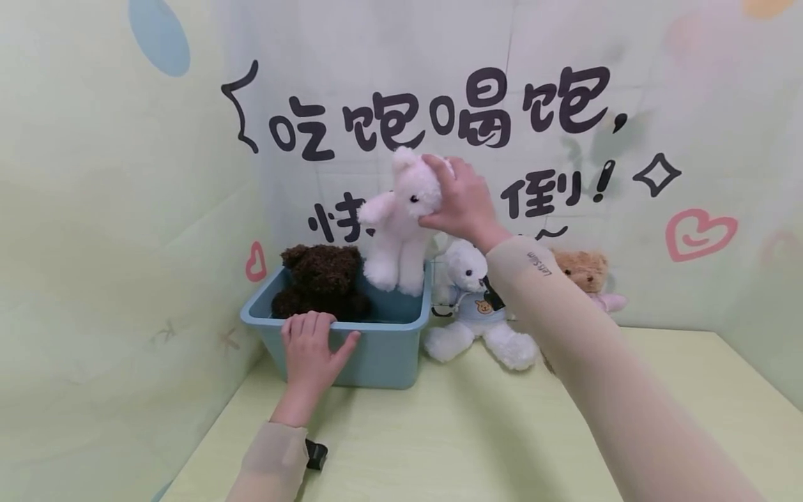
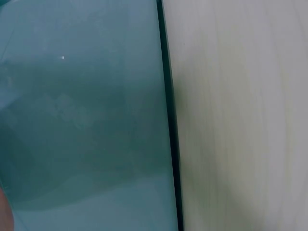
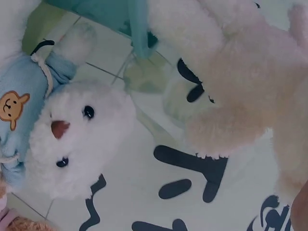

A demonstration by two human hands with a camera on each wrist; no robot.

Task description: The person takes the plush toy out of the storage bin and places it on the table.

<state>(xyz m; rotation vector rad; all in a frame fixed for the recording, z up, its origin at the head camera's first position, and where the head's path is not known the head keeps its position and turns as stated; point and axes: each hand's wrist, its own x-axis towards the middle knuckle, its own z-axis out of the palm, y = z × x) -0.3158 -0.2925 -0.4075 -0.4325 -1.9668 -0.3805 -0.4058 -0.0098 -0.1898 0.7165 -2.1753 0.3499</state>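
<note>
My right hand (image 1: pixel 463 203) grips a pale pink-white plush toy (image 1: pixel 404 233) by the head. The toy hangs upright over the right side of a blue plastic bin (image 1: pixel 376 355), its feet overlapping the bin's opening in the head view. In the right wrist view the plush's fuzzy body (image 3: pixel 250 72) fills the upper right. My left hand (image 1: pixel 311 352) holds the bin's front rim, fingers hooked over the edge and thumb along the outside. A dark brown plush bear (image 1: pixel 323 275) sits inside the bin at the left. The left wrist view shows the bin's wall (image 2: pixel 86 120) close up.
A white plush bear (image 1: pixel 470 272) in a light blue top sits against the wall, right of the bin. Behind my right forearm is a tan plush bear (image 1: pixel 583 272) in pink. The pale table (image 1: pixel 439 439) meets printed cloth walls (image 1: pixel 709 125) at the back and sides.
</note>
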